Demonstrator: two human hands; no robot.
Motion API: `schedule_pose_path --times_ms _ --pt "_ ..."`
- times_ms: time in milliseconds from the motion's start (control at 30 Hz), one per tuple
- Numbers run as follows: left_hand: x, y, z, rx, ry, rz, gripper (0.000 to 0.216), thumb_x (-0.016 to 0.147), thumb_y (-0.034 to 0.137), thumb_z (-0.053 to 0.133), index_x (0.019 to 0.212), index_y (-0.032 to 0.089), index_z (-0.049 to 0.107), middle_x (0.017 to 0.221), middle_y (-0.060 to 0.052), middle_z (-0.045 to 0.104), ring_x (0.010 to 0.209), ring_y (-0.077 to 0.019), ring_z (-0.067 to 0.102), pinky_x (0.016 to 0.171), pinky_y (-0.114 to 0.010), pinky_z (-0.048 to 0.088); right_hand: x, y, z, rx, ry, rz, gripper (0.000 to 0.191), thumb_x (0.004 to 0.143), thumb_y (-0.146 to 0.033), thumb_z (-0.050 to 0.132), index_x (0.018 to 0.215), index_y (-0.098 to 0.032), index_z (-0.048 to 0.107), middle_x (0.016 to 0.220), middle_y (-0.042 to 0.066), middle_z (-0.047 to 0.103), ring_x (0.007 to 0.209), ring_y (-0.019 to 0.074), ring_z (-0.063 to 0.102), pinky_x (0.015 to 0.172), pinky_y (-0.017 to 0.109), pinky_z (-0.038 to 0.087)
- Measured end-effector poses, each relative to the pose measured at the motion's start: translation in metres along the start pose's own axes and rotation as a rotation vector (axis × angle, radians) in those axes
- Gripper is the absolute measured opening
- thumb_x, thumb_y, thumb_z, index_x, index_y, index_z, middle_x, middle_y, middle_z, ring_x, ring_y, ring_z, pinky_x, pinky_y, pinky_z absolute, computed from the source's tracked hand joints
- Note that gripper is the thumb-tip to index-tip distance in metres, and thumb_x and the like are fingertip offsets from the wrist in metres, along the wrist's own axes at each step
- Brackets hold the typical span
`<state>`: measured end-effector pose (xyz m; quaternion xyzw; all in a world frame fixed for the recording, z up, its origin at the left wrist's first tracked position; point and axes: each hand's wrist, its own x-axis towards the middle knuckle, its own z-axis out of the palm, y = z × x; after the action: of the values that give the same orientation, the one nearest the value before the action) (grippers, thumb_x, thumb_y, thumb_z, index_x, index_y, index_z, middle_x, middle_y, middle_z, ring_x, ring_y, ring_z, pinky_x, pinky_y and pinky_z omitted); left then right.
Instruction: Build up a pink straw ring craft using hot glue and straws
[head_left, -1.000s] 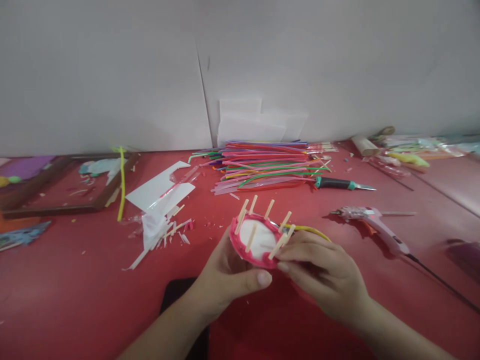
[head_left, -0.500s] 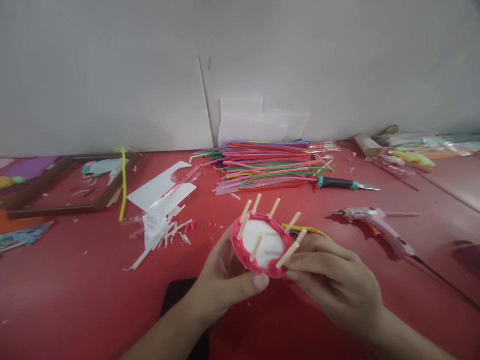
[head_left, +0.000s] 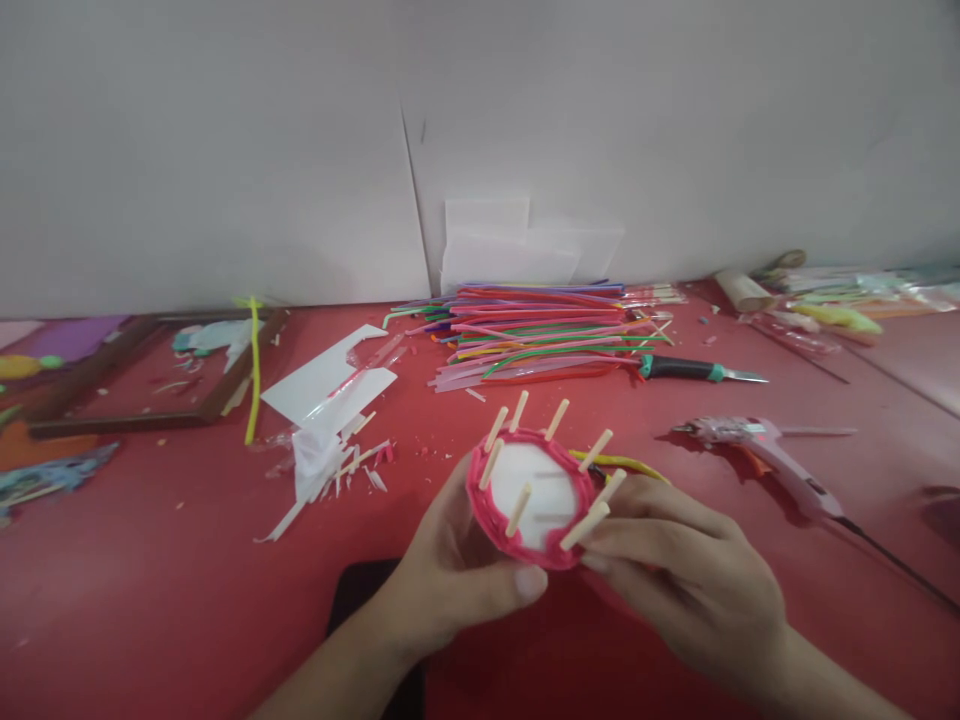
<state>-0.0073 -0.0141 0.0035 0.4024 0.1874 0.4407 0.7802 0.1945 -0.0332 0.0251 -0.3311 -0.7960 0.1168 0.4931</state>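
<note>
A small round basket base with a white disc, short upright wooden sticks around its edge and a pink strand wound along the rim is held over the red table. My left hand grips it from the left, thumb on the near rim and fingers underneath. My right hand is closed at the right rim, its fingertips pinching by the nearest sticks. A pink strand shows faintly below that hand. Behind it, a yellow pipe cleaner is partly hidden.
Colourful pipe cleaners lie stacked ahead, beside a dark-handled knife. A pink glue gun with a cord lies right. Scraps of white card, a brown frame and a dark flat object are left.
The whole view has shifted slightly, with the base and both hands appearing a little lower and further right. Both hands keep the same hold.
</note>
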Motion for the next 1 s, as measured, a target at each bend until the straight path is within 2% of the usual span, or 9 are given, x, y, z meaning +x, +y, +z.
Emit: schedule_pose_path --times_ms 233,367,500,600,700,867,933,1000 --pt "-0.002 -0.002 -0.004 0.0 -0.017 0.013 0.066 0.075 0.026 0.085 0.135 0.026 0.058 0.13 -0.013 0.071 0.119 -0.0326 0.067 0.101 -0.042 0.052 0.0 0.003 -0.005 0.017 -0.018 -0.045 0.02 0.089 -0.003 0.062 0.097 -0.019 0.07 0.084 0.002 0.072 0.075 0.0099 0.07 0.071 0.018 0.06" --pt "-0.003 0.0 -0.004 -0.047 -0.076 -0.012 0.071 0.077 0.026 0.082 0.142 0.029 0.053 0.139 -0.013 0.066 0.128 -0.0361 0.061 0.105 -0.047 0.049 0.001 0.006 -0.009 0.012 -0.012 -0.061 0.025 0.088 0.0 0.059 0.096 -0.021 0.071 0.081 0.002 0.07 0.075 0.0115 0.07 0.069 0.02 0.059" --pt "-0.002 0.002 -0.001 -0.12 -0.052 -0.014 0.069 0.082 0.04 0.078 0.145 0.032 0.05 0.145 -0.012 0.061 0.137 -0.037 0.053 0.112 -0.05 0.043 0.003 0.008 -0.013 -0.012 0.021 -0.059 0.029 0.087 0.0 0.058 0.092 -0.023 0.074 0.079 0.002 0.068 0.071 0.0114 0.069 0.064 0.021 0.058" --pt "-0.001 0.004 -0.001 -0.175 -0.016 -0.067 0.068 0.084 0.048 0.074 0.146 0.034 0.05 0.151 -0.01 0.056 0.139 -0.0372 0.051 0.111 -0.05 0.044 0.004 0.008 -0.014 -0.004 0.039 -0.052 0.025 0.089 -0.005 0.062 0.092 -0.025 0.076 0.079 0.001 0.069 0.07 0.0123 0.07 0.064 0.022 0.059" --pt "-0.001 0.006 -0.001 -0.217 -0.016 -0.102 0.065 0.087 0.047 0.071 0.147 0.034 0.05 0.152 -0.01 0.055 0.138 -0.0373 0.052 0.107 -0.049 0.048 0.002 0.006 -0.009 0.033 0.026 -0.053 0.017 0.092 -0.014 0.065 0.096 -0.026 0.077 0.08 0.002 0.071 0.071 0.0138 0.072 0.065 0.023 0.061" --pt "-0.002 0.009 -0.004 -0.275 -0.024 -0.168 0.063 0.089 0.041 0.065 0.15 0.033 0.046 0.155 -0.011 0.051 0.13 -0.0384 0.059 0.081 -0.039 0.06 -0.012 0.007 -0.002 0.096 -0.024 0.151 0.017 0.092 -0.02 0.068 0.101 -0.031 0.077 0.077 0.001 0.071 0.066 0.0164 0.07 0.057 0.027 0.061" --pt "-0.002 0.009 -0.004 -0.293 -0.011 -0.182 0.063 0.091 0.04 0.062 0.151 0.032 0.045 0.153 -0.011 0.054 0.128 -0.0377 0.06 0.083 -0.04 0.06 -0.015 0.009 -0.002 0.037 -0.056 0.062 0.022 0.091 -0.015 0.067 0.103 -0.031 0.076 0.082 0.001 0.072 0.068 0.0161 0.069 0.06 0.029 0.06" --pt "0.0 0.008 -0.004 -0.322 -0.012 -0.183 0.063 0.09 0.043 0.061 0.15 0.03 0.046 0.149 -0.011 0.057 0.131 -0.0372 0.058 0.094 -0.045 0.056 -0.013 0.01 -0.005 -0.066 -0.068 -0.098 0.025 0.09 -0.01 0.065 0.105 -0.027 0.075 0.084 0.001 0.071 0.071 0.0151 0.069 0.062 0.029 0.059"
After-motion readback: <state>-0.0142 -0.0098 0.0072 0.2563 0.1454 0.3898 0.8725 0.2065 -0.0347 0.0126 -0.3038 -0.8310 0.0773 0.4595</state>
